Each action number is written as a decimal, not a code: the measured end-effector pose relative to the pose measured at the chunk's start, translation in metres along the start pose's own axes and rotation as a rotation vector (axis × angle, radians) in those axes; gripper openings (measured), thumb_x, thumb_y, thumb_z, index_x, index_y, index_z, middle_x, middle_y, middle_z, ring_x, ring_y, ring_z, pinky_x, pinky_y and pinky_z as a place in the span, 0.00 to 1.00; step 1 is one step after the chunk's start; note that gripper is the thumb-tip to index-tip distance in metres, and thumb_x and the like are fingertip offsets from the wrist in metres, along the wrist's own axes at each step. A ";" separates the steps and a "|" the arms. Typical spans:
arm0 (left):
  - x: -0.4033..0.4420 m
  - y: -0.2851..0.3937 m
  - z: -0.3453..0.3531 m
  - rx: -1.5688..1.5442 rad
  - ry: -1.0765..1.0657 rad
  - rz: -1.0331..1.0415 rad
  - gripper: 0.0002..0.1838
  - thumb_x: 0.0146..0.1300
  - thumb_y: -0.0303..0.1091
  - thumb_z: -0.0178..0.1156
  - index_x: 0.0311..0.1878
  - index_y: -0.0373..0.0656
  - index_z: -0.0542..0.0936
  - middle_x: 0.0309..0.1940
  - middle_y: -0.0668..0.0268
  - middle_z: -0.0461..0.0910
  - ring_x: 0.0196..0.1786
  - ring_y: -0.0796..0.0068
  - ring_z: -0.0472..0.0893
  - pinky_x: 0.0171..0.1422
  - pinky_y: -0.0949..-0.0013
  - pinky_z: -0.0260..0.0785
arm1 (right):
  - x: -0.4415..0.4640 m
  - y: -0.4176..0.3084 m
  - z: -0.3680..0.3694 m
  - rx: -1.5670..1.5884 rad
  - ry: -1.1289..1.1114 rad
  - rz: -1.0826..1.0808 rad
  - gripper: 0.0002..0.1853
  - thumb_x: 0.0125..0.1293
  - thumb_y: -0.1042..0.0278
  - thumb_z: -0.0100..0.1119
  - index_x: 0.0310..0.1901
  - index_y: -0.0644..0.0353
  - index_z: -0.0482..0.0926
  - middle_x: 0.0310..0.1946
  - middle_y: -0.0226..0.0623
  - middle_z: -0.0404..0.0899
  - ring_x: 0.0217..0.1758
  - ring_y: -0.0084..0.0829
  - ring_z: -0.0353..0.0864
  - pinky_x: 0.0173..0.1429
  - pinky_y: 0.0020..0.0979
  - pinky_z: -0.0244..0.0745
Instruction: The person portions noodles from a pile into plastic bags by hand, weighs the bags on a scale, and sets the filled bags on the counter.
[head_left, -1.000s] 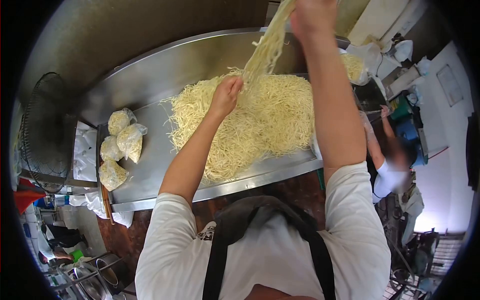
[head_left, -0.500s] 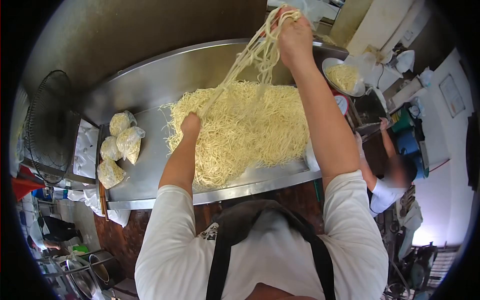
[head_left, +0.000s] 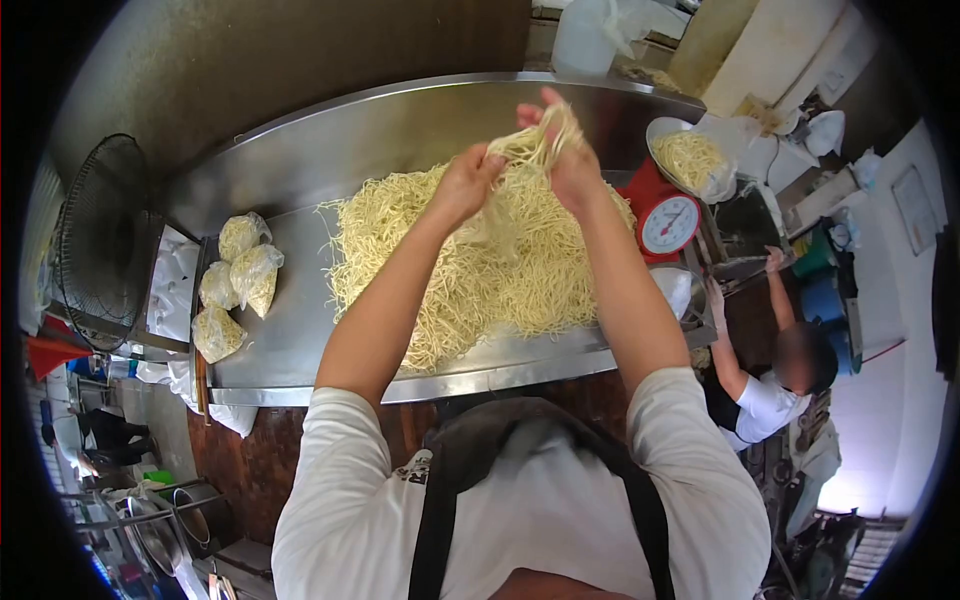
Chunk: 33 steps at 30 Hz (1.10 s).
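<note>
Fingers of left hand (head_left: 465,187) are pinching noodles (head_left: 528,148), right hand's (head_left: 574,172) spreading; hands, farther apart earlier, are converging upper centre, easing the stretch.

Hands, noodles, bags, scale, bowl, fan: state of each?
Left hand: closed on noodle strands
Right hand: fingers spread, strands across it
Noodle strands: raised above pile
Noodle pile: loose, heaped
Four bags: filled, ties unclear
Scale: reading illegible
Bowl: holds noodles
Fan: running or off, unclear

Lt yel noodles (head_left: 450,285), red/wht scale (head_left: 668,224)
</note>
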<state>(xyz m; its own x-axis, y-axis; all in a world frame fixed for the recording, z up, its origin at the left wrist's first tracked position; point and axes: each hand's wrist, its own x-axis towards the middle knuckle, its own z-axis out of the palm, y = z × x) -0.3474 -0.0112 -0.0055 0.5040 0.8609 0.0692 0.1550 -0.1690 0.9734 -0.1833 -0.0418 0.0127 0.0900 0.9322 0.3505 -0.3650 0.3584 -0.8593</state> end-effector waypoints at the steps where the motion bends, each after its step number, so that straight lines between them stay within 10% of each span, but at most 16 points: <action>1: 0.007 0.005 -0.005 0.019 -0.012 0.076 0.18 0.74 0.43 0.55 0.57 0.39 0.78 0.53 0.64 0.77 0.43 0.76 0.77 0.50 0.71 0.70 | -0.024 0.014 -0.002 -0.214 -0.008 0.024 0.20 0.74 0.58 0.53 0.62 0.58 0.69 0.55 0.39 0.75 0.57 0.31 0.76 0.59 0.38 0.76; 5: 0.013 0.055 -0.006 0.544 -0.101 0.322 0.23 0.71 0.48 0.59 0.57 0.38 0.77 0.53 0.62 0.77 0.48 0.74 0.77 0.55 0.67 0.71 | -0.046 0.082 -0.008 -0.954 -0.030 -0.110 0.20 0.72 0.64 0.56 0.62 0.60 0.70 0.54 0.39 0.78 0.56 0.28 0.78 0.55 0.34 0.77; 8: 0.015 0.021 -0.010 -0.094 -0.012 0.214 0.30 0.68 0.53 0.60 0.63 0.40 0.72 0.54 0.57 0.79 0.53 0.63 0.78 0.59 0.59 0.70 | -0.027 0.052 0.008 -0.295 0.138 0.083 0.19 0.71 0.68 0.56 0.61 0.61 0.71 0.47 0.38 0.81 0.49 0.29 0.82 0.51 0.30 0.78; 17: -0.044 -0.122 0.016 0.373 0.209 0.209 0.10 0.71 0.36 0.54 0.42 0.39 0.72 0.28 0.49 0.76 0.36 0.47 0.77 0.39 0.51 0.65 | 0.009 -0.035 0.027 -0.089 0.208 0.022 0.07 0.77 0.62 0.50 0.44 0.55 0.71 0.29 0.28 0.71 0.21 0.20 0.65 0.21 0.24 0.58; 27: -0.038 -0.328 -0.086 0.911 0.032 -0.214 0.19 0.60 0.34 0.59 0.51 0.33 0.78 0.39 0.42 0.81 0.45 0.44 0.81 0.52 0.53 0.74 | 0.023 -0.129 0.043 -0.368 0.214 -0.127 0.09 0.74 0.62 0.53 0.47 0.55 0.79 0.29 0.27 0.76 0.26 0.16 0.67 0.25 0.23 0.58; 33: -0.033 -0.137 -0.036 0.905 0.022 -0.210 0.36 0.59 0.40 0.64 0.67 0.30 0.66 0.67 0.41 0.67 0.72 0.46 0.63 0.74 0.55 0.59 | 0.020 -0.118 0.019 -0.885 0.052 0.162 0.13 0.72 0.68 0.51 0.53 0.60 0.79 0.35 0.31 0.81 0.33 0.23 0.78 0.36 0.29 0.73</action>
<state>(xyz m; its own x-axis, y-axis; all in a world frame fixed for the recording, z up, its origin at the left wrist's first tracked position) -0.4161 0.0011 -0.1327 0.3756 0.9237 -0.0757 0.8497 -0.3106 0.4260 -0.1557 -0.0662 0.1281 0.1488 0.9682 0.2011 0.4683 0.1101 -0.8767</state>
